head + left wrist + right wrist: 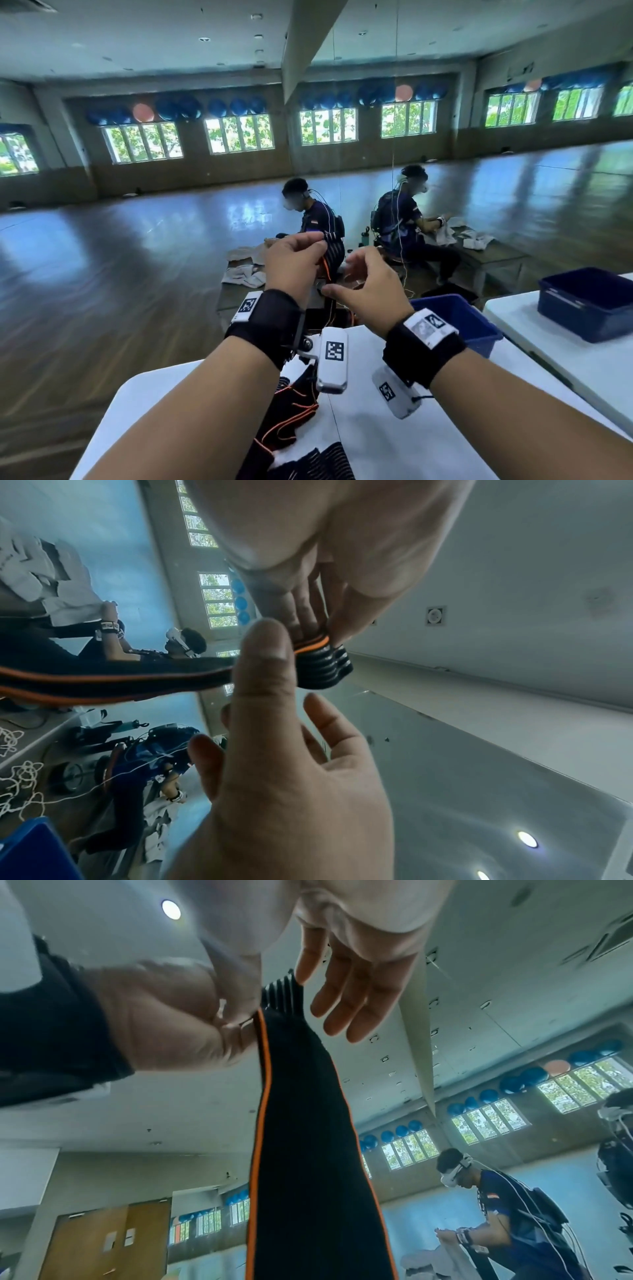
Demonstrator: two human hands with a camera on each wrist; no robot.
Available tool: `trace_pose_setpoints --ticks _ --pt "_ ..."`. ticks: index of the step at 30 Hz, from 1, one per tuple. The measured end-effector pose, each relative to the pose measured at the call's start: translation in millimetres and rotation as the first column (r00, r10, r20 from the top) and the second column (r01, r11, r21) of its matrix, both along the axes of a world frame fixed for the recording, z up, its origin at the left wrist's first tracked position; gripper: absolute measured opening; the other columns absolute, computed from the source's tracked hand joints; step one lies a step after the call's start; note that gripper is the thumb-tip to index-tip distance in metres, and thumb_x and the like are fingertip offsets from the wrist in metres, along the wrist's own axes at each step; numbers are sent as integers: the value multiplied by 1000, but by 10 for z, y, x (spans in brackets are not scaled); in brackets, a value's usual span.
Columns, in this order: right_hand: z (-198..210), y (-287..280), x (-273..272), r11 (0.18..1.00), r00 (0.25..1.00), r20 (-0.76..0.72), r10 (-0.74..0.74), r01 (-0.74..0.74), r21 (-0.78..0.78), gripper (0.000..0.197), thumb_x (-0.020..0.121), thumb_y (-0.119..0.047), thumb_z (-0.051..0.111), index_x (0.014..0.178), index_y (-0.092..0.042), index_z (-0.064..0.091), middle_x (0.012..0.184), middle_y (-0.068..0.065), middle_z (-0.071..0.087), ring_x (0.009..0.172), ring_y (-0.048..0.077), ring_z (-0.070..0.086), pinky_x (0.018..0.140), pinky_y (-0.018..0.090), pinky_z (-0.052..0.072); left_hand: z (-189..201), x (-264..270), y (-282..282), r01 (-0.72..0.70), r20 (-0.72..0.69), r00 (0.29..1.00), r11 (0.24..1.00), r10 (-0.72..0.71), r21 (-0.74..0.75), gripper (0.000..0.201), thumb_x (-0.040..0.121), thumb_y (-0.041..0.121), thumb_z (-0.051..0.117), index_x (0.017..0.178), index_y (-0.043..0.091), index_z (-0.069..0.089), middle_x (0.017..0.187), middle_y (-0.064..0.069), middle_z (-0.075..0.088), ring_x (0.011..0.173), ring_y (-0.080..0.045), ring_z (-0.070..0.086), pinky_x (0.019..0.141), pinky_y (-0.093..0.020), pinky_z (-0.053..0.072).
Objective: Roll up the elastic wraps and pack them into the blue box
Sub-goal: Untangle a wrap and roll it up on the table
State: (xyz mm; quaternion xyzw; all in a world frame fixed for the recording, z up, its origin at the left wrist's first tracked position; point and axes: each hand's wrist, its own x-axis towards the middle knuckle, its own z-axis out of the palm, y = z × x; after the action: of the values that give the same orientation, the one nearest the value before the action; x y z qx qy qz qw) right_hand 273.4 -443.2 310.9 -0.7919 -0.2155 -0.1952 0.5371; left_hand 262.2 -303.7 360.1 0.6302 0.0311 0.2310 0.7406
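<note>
A black elastic wrap with orange edges [334, 253] hangs from my left hand [320, 245], which pinches its striped end [318, 666] between thumb and fingers, raised above the white table [376, 445]. In the right wrist view the wrap [301, 1123] drops straight down from that pinch. My right hand [339, 277] hovers beside it with relaxed, spread fingers [342, 1010]; one fingertip touches the striped end. More black and orange wraps [294, 411] lie tangled on the table under my left forearm. The blue box [479, 329] stands on the table to the right, beyond my right wrist.
A second blue box [589, 301] sits on a neighbouring white table [565, 359] at the right. The table's left edge is near my left elbow. Two people [315, 219] sit working on the wooden hall floor ahead.
</note>
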Motion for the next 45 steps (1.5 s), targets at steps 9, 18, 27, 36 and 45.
trace_pose_setpoints --ticks 9,18,27,36,45 --pt "-267 -120 -17 982 977 165 -136 111 154 24 82 -8 71 89 -29 61 77 -8 68 71 6 67 70 34 58 -165 -48 -141 143 -49 988 990 -144 -17 17 96 0 57 108 5 68 94 -11 70 83 -22 69 67 -33 62" --pt "-363 -483 212 952 995 -41 -86 94 292 22 89 -7 61 91 -27 69 89 -9 72 85 7 68 83 35 58 -863 -153 -231 74 34 995 897 -99 436 18 90 14 65 94 27 52 90 -1 59 80 -13 58 72 -30 51" --pt "-661 -524 399 934 987 -149 55 2 358 22 82 -10 63 90 -30 58 95 0 66 87 12 64 85 38 54 -1171 -15 -748 112 -55 993 977 -104 179 38 73 6 55 104 26 62 112 -8 68 101 -18 64 93 -40 53" --pt "-1908 -892 159 941 829 -465 310 -338 24 38 73 -6 80 100 -32 73 101 -15 73 97 5 68 90 29 51 -1616 376 -597 32 -236 971 999 -36 -21 47 84 -20 48 104 20 63 113 -17 66 94 -22 63 84 -38 55" --pt "-2655 -1112 -115 945 668 -735 118 -302 -123 64 73 16 68 109 -36 69 87 -2 67 70 1 59 65 12 48 -2460 1002 -259 57 -458 887 971 57 232 47 78 -13 56 108 22 66 112 -9 70 102 -25 68 93 -46 57"
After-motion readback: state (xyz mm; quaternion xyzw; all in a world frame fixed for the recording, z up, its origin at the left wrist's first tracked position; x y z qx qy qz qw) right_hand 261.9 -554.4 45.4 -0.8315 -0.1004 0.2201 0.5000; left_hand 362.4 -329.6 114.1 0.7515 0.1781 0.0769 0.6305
